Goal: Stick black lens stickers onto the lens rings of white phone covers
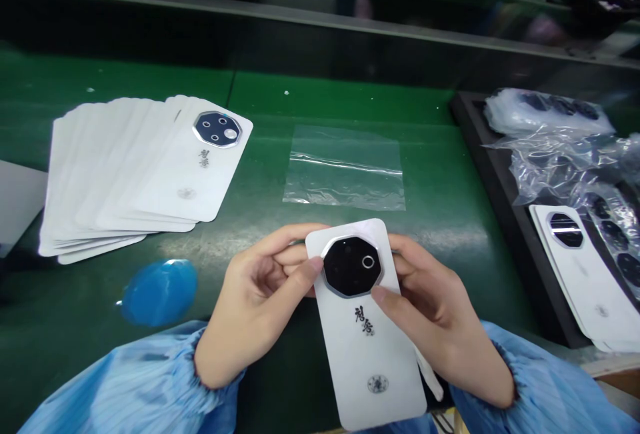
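Note:
A white phone back cover (pixel 370 361) with a black octagonal camera lens panel (pixel 353 266) and dark printed characters is held upright between both hands. My left hand (pixel 267 294) grips its upper left edge, thumb at the rim of the lens panel. My right hand (pixel 435 307) has the right edge, its thumb pressed near the panel's lower right corner and its other fingers behind the cover. Below the right hand a narrow white strip (pixel 430 374) sticks out, its kind unclear. Just beyond the hands a clear plastic bag (pixel 345 171) lies flat on the green mat (pixel 260 147).
Several white phone back covers (pixel 165 181) lie fanned out at the left. Closer in is a round blue film disc (pixel 160 293). On the right, a black tray (pixel 505 221) holds bagged lens panels (pixel 615 234) and a stack of white covers (pixel 580 281). A ledge runs along the back.

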